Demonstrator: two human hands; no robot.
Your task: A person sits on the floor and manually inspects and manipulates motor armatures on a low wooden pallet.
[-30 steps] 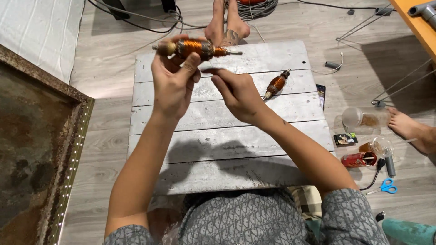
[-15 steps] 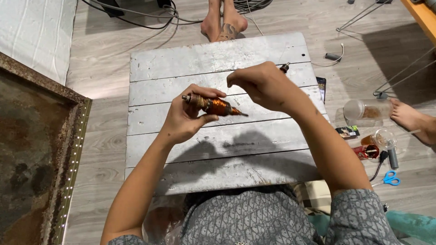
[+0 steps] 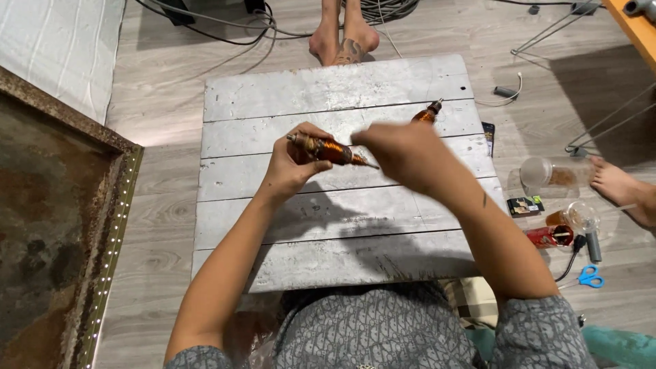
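My left hand [image 3: 290, 171] grips a copper-wound motor rotor [image 3: 328, 149] by its thick end and holds it level above the grey plank board [image 3: 328, 89]. The rotor's thin shaft points right toward my right hand [image 3: 403, 154]. That hand is blurred, with its fingers drawn together just past the shaft tip. I cannot tell whether anything thin is pinched in it. A second copper rotor [image 3: 427, 113] lies on the board behind my right hand and is partly hidden by it.
Another person's bare feet [image 3: 342, 37] rest at the board's far edge, and a third foot [image 3: 618, 184] is at the right. On the floor to the right lie a plastic cup [image 3: 547, 172], a small dark box [image 3: 525, 205], a red container [image 3: 547, 236] and blue scissors [image 3: 589, 277]. A rusty framed panel [image 3: 55, 225] stands on the left, with cables [image 3: 225, 27] beyond the board.
My left hand brought the rotor from the board's far edge down to its middle and turned it level. My right hand swung up and over to the shaft end, now covering the second rotor.
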